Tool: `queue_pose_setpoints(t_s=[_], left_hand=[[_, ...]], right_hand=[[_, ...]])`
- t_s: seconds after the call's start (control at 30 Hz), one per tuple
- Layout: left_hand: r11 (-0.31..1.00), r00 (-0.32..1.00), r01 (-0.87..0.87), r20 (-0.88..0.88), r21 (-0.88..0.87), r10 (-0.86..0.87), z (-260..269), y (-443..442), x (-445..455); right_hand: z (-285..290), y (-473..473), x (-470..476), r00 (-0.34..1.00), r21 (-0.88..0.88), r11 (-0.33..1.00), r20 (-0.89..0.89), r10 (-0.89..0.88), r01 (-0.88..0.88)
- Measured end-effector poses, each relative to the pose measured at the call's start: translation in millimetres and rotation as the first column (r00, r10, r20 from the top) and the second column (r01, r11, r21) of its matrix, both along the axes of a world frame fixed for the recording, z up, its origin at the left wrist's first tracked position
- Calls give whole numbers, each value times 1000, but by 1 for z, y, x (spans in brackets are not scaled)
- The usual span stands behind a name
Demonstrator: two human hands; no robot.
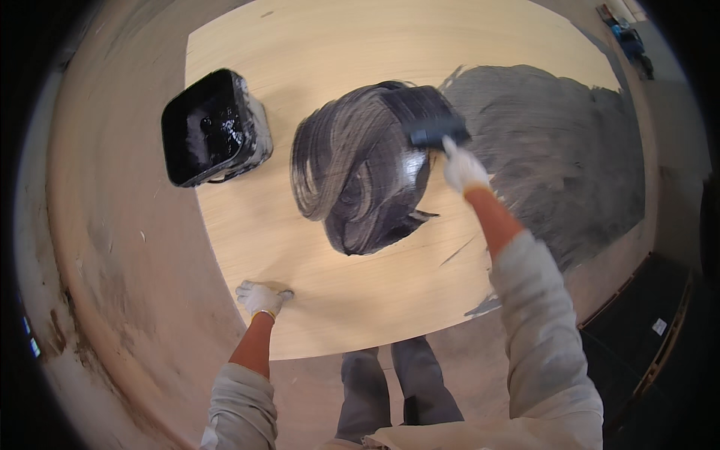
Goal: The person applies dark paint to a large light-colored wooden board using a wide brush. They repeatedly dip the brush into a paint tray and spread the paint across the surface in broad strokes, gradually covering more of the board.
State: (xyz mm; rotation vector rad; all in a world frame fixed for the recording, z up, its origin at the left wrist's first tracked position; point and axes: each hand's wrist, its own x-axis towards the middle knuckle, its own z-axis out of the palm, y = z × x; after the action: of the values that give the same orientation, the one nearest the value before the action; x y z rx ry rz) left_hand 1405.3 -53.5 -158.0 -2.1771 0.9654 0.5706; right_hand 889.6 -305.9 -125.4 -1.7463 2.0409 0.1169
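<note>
A pale wooden board (360, 304) lies across the middle of the view. My right hand (466, 169), in a white glove, grips a wide dark brush or spreader (436, 126) by its handle. Its edge rests in a wet black coating (365, 174) smeared in swirls on the board. My left hand (263, 298), gloved too, leans on the board near its lower left edge with the fingers apart and holds nothing. At the board's left edge stands a squarish bucket (256, 132), its inside wet and black.
A duller dark grey coating (562, 163) covers the board's right part. Dark sheets or panels (630, 332) with wooden edges lie at the lower right on the floor (135, 270). A blue and black machine or tool (630, 42) is at the top right. My legs are against the near edge.
</note>
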Motion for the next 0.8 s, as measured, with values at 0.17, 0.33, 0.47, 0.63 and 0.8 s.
queue_pose_setpoints(t_s=[0.17,0.33,0.47,0.63,0.8], left_hand=[[996,995,-93,-21,3,93,22,-7,-2],[994,992,-111,-57,-23,110,12,-5,2],[996,996,-59,-76,-74,54,2,-14,-5],[997,996,-79,-44,12,79,2,-9,2],[996,996,-81,-32,31,82,6,-7,5]], right_hand=[[36,131,2,999,232,972,-30,-16,23],[18,-9,23,999,84,996,31,12,-14],[18,-128,24,998,-16,1000,57,0,1],[20,-62,-17,999,78,997,35,5,-8],[27,236,-57,999,175,984,25,-22,17]])
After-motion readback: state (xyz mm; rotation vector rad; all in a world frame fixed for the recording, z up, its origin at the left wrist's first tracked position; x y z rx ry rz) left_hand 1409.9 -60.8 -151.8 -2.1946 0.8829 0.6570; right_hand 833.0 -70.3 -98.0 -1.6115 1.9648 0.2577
